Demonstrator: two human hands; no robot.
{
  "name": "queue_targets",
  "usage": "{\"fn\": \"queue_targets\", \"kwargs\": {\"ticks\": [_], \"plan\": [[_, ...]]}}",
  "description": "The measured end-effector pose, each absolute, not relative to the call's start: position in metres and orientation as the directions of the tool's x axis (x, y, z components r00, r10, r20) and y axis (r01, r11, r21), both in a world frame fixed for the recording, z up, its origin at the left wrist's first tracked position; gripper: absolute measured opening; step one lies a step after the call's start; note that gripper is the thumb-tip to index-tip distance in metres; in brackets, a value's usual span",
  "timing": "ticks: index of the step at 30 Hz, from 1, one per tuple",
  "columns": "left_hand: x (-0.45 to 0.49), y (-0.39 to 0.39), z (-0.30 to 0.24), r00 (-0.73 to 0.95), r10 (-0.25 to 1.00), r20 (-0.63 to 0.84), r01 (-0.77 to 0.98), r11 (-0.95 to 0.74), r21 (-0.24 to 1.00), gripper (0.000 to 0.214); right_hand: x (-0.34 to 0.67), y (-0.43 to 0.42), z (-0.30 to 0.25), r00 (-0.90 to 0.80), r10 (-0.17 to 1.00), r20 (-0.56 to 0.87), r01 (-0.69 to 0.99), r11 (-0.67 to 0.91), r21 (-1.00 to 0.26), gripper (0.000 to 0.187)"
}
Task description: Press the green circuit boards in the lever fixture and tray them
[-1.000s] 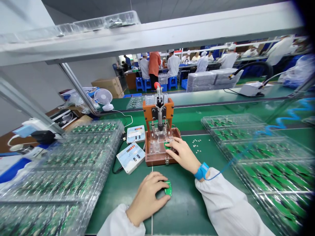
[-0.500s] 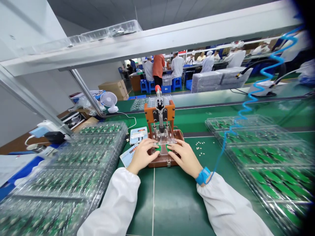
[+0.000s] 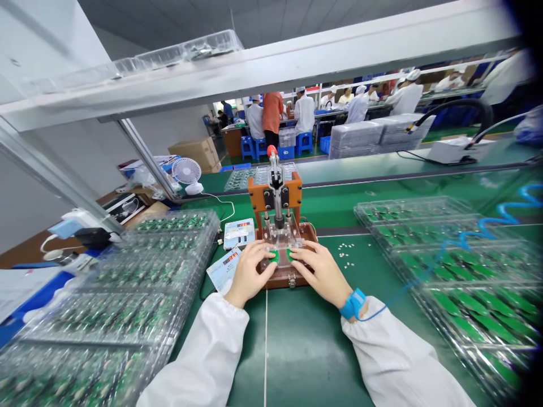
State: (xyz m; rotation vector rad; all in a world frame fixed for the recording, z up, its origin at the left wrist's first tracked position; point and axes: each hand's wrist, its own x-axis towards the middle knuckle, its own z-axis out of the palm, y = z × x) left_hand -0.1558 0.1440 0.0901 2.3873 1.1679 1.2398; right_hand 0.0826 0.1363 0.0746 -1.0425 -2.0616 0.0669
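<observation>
Directly in front of me stands a press fixture (image 3: 275, 198) with an orange frame, a red-tipped lever and a brown base. Two small green circuit boards lie on its bed below the clear plate. My left hand (image 3: 249, 268) has its fingertips and thumb on the left circuit board (image 3: 274, 256), gripping its edge. The fingertips of my right hand (image 3: 320, 270) are on the right circuit board (image 3: 289, 254), with the thumb close by. Each hand partly covers its board. A blue wrist strap (image 3: 353, 304) is around my right wrist.
Clear trays of circuit boards lie left (image 3: 139, 282) and right (image 3: 458, 265). Two counter boxes (image 3: 238, 233) stand beside the fixture, small pale pieces (image 3: 345, 251) to its right. A white fan (image 3: 187, 172) and a shelf beam (image 3: 271, 62) are beyond. People sit and stand in the background.
The blue coiled cord has swung to the right and lower. Both hands stay at the boards with only slight shifts, the left forearm moving a little to the right.
</observation>
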Motion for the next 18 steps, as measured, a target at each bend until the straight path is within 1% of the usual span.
{"fn": "queue_targets", "kwargs": {"ticks": [3,5,6,8,10,12,14,18], "plan": [[-0.148,0.131,0.088,0.238,0.663,0.710,0.585,-0.682,0.440,0.009,0.083,0.137,0.075,-0.331,0.688,0.646,0.643,0.665,-0.380,0.023],[-0.138,0.120,0.087,0.205,0.589,0.782,0.551,-0.730,0.405,0.004,0.082,0.138,0.076,-0.328,0.686,0.650,0.637,0.669,-0.384,0.023],[-0.131,0.114,0.087,0.223,0.550,0.805,0.514,-0.768,0.383,0.004,0.082,0.138,0.077,-0.327,0.685,0.651,0.633,0.670,-0.387,0.022],[-0.117,0.104,0.085,0.327,0.476,0.816,0.425,-0.845,0.323,0.005,0.081,0.138,0.079,-0.324,0.684,0.653,0.625,0.673,-0.395,0.021],[-0.105,0.097,0.082,0.454,0.411,0.790,0.354,-0.897,0.263,0.004,0.082,0.138,0.081,-0.317,0.684,0.657,0.614,0.676,-0.408,0.020],[-0.097,0.095,0.077,0.540,0.380,0.751,0.309,-0.919,0.243,0.007,0.083,0.138,0.085,-0.290,0.688,0.665,0.605,0.670,-0.429,0.020],[-0.095,0.095,0.072,0.571,0.383,0.726,0.292,-0.922,0.256,0.010,0.085,0.142,0.092,-0.204,0.700,0.684,0.611,0.637,-0.470,0.022],[-0.100,0.100,0.065,0.614,0.408,0.676,0.299,-0.913,0.279,0.015,0.091,0.166,0.125,0.069,0.689,0.722,0.600,0.549,-0.581,0.024]]}}
